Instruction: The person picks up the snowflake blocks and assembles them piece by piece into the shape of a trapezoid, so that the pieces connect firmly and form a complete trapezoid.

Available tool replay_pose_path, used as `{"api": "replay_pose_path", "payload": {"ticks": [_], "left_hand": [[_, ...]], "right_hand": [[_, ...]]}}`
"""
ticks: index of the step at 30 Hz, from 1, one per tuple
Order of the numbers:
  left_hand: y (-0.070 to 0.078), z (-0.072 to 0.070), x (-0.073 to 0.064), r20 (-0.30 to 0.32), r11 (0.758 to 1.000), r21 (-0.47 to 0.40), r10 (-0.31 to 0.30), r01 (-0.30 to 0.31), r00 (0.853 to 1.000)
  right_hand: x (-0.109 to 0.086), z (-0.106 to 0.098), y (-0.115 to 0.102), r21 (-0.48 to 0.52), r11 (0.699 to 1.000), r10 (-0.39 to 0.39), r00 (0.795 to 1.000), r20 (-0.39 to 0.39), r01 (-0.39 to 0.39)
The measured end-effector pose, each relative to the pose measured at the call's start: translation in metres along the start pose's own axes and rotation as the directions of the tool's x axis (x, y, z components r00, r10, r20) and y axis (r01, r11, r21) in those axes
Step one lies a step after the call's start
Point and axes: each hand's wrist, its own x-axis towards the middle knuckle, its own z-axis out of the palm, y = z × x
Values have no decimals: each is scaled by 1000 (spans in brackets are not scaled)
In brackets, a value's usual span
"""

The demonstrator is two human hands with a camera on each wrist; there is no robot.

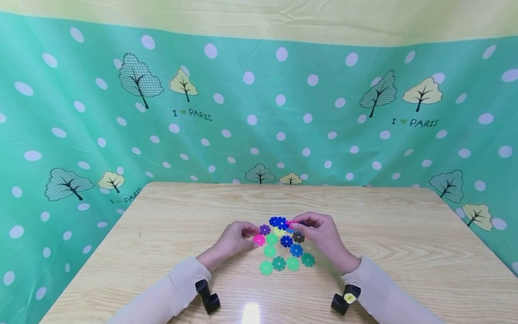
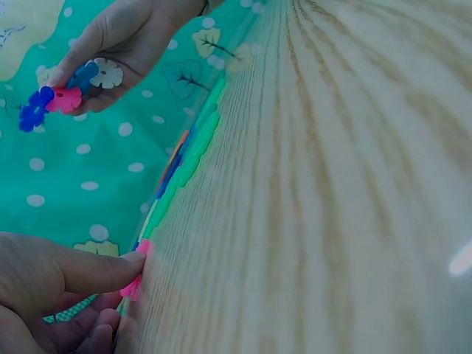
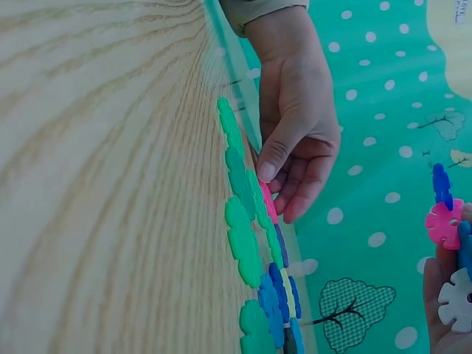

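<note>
Beige fabric sleeves [image 1: 178,285] flank multicoloured notched plastic discs [image 1: 286,242], seemingly part-joined, on a pale wooden table [image 1: 162,220], left hand [image 1: 236,236] pinching a pink disc [image 1: 259,240] at nine o'clock, right hand [image 1: 322,228] gripping a blue-pink-white strand [image 2: 65,99], apparently unattached, at two.

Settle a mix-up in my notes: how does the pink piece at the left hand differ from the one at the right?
The left piece sits low, at the table; the right piece is raised above it. In the head view, the left piece shows most of its face, while the right hand partly hides the right piece. Both are notched pink discs.
</note>
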Motion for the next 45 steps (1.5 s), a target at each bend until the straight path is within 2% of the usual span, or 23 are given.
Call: {"api": "replay_pose_path", "payload": {"ticks": [6, 12, 20, 26, 32, 39, 45], "left_hand": [[4, -2, -2, 19, 999, 24, -35, 35, 999], [4, -5, -3, 6, 999, 13, -32, 32, 999], [-1, -9, -3, -20, 997, -70, -44, 43, 999], [7, -14, -3, -6, 979, -190, -76, 73, 997], [25, -19, -1, -45, 964, -267, -6, -6, 999], [49, -18, 0, -117, 939, -333, 54, -90, 992], [57, -15, 0, -167, 927, -352, 76, -131, 983]], "right_hand": [[1, 1, 2, 9, 1000, 7, 1000, -15, -7], [2, 1, 4, 7, 1000, 17, 1000, -25, -17], [3, -1, 5, 5, 999, 34, 999, -25, -34], [4, -1, 3, 1, 999, 34, 999, -24, -34], [4, -1, 4, -5, 1000, 17, 1000, -24, -17], [3, 0, 2, 5, 999, 37, 999, -32, -37], [3, -1, 0, 5, 999, 50, 998, -32, -50]]}}
